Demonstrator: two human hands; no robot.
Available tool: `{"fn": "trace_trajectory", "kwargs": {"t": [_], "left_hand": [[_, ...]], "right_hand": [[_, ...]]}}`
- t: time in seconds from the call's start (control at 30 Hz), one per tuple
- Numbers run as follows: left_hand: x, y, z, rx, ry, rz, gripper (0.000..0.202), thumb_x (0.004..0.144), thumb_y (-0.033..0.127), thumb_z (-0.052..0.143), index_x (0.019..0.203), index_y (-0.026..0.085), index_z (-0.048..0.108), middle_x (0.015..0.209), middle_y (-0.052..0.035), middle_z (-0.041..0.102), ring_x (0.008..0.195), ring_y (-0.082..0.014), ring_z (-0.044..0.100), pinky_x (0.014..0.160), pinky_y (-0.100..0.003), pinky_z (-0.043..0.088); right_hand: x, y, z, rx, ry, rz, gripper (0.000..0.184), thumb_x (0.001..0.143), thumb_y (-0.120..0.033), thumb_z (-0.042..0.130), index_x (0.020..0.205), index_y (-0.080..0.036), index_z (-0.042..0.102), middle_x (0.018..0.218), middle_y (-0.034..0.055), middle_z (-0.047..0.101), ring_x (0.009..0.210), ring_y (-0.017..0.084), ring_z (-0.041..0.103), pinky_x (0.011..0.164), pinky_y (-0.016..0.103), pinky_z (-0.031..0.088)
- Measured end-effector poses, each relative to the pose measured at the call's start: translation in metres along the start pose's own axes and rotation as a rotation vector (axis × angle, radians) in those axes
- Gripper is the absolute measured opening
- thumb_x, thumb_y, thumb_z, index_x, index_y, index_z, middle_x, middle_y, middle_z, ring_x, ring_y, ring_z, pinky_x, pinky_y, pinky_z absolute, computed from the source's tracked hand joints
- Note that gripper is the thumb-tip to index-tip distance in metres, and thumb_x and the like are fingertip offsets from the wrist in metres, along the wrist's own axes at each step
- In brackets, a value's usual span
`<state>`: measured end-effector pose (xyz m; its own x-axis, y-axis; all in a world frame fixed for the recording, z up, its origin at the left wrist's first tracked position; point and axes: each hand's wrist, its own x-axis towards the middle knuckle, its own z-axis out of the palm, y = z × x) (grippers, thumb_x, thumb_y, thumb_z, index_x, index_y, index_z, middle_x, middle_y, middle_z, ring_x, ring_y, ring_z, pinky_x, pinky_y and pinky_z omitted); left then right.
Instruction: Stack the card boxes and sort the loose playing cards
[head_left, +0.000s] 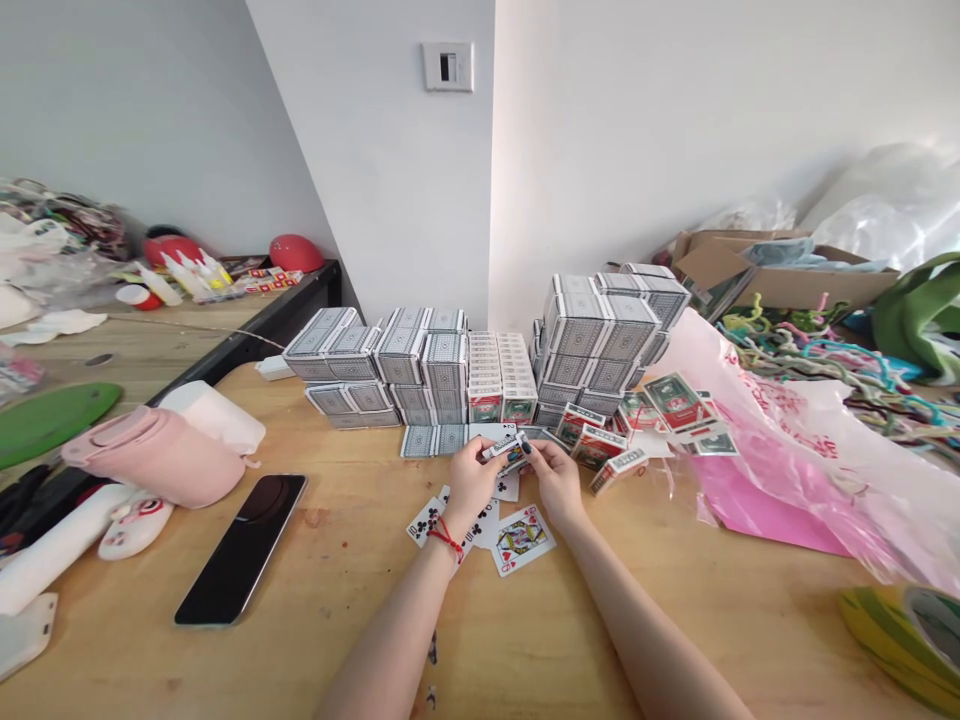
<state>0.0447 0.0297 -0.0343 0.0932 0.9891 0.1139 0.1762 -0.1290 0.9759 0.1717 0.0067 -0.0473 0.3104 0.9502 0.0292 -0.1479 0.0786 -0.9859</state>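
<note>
My left hand (pixel 471 478) and my right hand (pixel 553 474) meet over the middle of the wooden table (pixel 360 620). Both pinch a small stack of playing cards (pixel 508 450) held between them. A red string bracelet circles my left wrist. Under the hands lie loose face-up cards: a queen of hearts (pixel 523 539) and a ten of clubs (pixel 424 521). Just beyond stand stacked grey card packs (pixel 390 370) on the left and a taller pile (pixel 600 335) on the right, with small red-and-green boxes (pixel 499 385) between them.
A black phone (pixel 244 545) lies at the left, next to a pink pouch (pixel 150 455) and white items. A pink plastic bag (pixel 780 460) with loose card boxes (pixel 652 415) spreads at the right. Coloured cords (pixel 817 355), a cardboard box (pixel 772 265) and a tape roll (pixel 911 640) sit further right.
</note>
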Motion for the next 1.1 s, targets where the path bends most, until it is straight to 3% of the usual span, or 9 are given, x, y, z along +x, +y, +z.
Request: {"fn": "trace_trajectory", "kwargs": {"t": [0.23, 0.37, 0.47, 0.53, 0.67, 0.77, 0.93, 1.1], "left_hand": [[-0.002, 0.005, 0.001, -0.01, -0.049, -0.047, 0.015, 0.068, 0.027, 0.057, 0.073, 0.014, 0.061, 0.061, 0.0009, 0.056, 0.052, -0.0087, 0.045, 0.048, -0.018, 0.033], [-0.001, 0.005, 0.0, 0.021, -0.049, -0.035, 0.014, 0.066, 0.026, 0.058, 0.072, 0.014, 0.061, 0.061, 0.001, 0.057, 0.052, -0.009, 0.046, 0.049, -0.019, 0.034], [-0.001, 0.004, 0.0, 0.018, -0.057, -0.028, 0.013, 0.067, 0.026, 0.058, 0.072, 0.014, 0.061, 0.062, 0.0009, 0.058, 0.053, -0.0091, 0.047, 0.049, -0.019, 0.034], [-0.001, 0.002, 0.0, -0.027, -0.048, -0.027, 0.014, 0.067, 0.026, 0.059, 0.075, 0.014, 0.06, 0.065, 0.0004, 0.058, 0.056, -0.0096, 0.048, 0.051, -0.019, 0.036], [-0.002, -0.001, 0.002, -0.155, -0.016, -0.025, 0.02, 0.068, 0.026, 0.06, 0.084, 0.015, 0.058, 0.075, -0.0022, 0.061, 0.065, -0.0118, 0.053, 0.057, -0.02, 0.04], [-0.002, -0.001, 0.003, -0.192, -0.002, -0.02, 0.02, 0.068, 0.025, 0.06, 0.085, 0.015, 0.058, 0.077, -0.0027, 0.062, 0.067, -0.0124, 0.055, 0.06, -0.021, 0.041], [0.0, 0.0, 0.002, -0.163, -0.003, -0.033, 0.017, 0.068, 0.026, 0.06, 0.08, 0.014, 0.06, 0.069, -0.0016, 0.062, 0.062, -0.0124, 0.055, 0.058, -0.022, 0.041], [0.0, 0.003, 0.001, -0.188, 0.016, 0.004, 0.02, 0.071, 0.028, 0.058, 0.084, 0.014, 0.06, 0.081, -0.0054, 0.065, 0.071, -0.0143, 0.058, 0.063, -0.023, 0.043]], "right_hand": [[-0.001, 0.003, -0.002, -0.044, 0.033, -0.052, 0.025, 0.07, -0.043, 0.06, 0.068, -0.018, 0.055, 0.059, -0.0009, 0.056, 0.054, 0.013, 0.05, 0.053, 0.025, 0.042], [-0.001, -0.001, -0.002, 0.001, -0.045, -0.081, 0.023, 0.071, -0.037, 0.059, 0.087, -0.02, 0.06, 0.084, 0.0038, 0.065, 0.077, 0.019, 0.059, 0.068, 0.031, 0.046], [-0.001, -0.003, -0.001, 0.0, -0.061, -0.1, 0.027, 0.07, -0.034, 0.059, 0.094, -0.021, 0.061, 0.102, 0.0057, 0.064, 0.096, 0.022, 0.056, 0.082, 0.035, 0.042], [-0.001, -0.003, -0.001, 0.004, -0.044, -0.095, 0.024, 0.071, -0.033, 0.059, 0.091, -0.02, 0.061, 0.096, 0.0057, 0.065, 0.092, 0.022, 0.058, 0.081, 0.035, 0.043], [-0.003, -0.004, -0.001, 0.057, -0.04, -0.037, 0.03, 0.071, -0.031, 0.06, 0.099, -0.021, 0.056, 0.072, 0.0019, 0.065, 0.067, 0.018, 0.059, 0.065, 0.031, 0.045], [-0.004, -0.007, -0.001, 0.077, -0.064, -0.011, 0.038, 0.07, -0.031, 0.061, 0.105, -0.021, 0.054, 0.074, 0.0022, 0.065, 0.068, 0.018, 0.059, 0.062, 0.03, 0.045], [-0.002, -0.005, -0.001, 0.079, -0.063, 0.011, 0.032, 0.067, -0.035, 0.064, 0.094, -0.019, 0.056, 0.07, 0.0016, 0.064, 0.062, 0.016, 0.057, 0.056, 0.027, 0.043], [0.001, 0.005, -0.002, 0.063, 0.046, 0.017, 0.027, 0.064, -0.039, 0.067, 0.076, -0.019, 0.052, 0.063, -0.0002, 0.062, 0.054, 0.014, 0.055, 0.052, 0.025, 0.043]]}}
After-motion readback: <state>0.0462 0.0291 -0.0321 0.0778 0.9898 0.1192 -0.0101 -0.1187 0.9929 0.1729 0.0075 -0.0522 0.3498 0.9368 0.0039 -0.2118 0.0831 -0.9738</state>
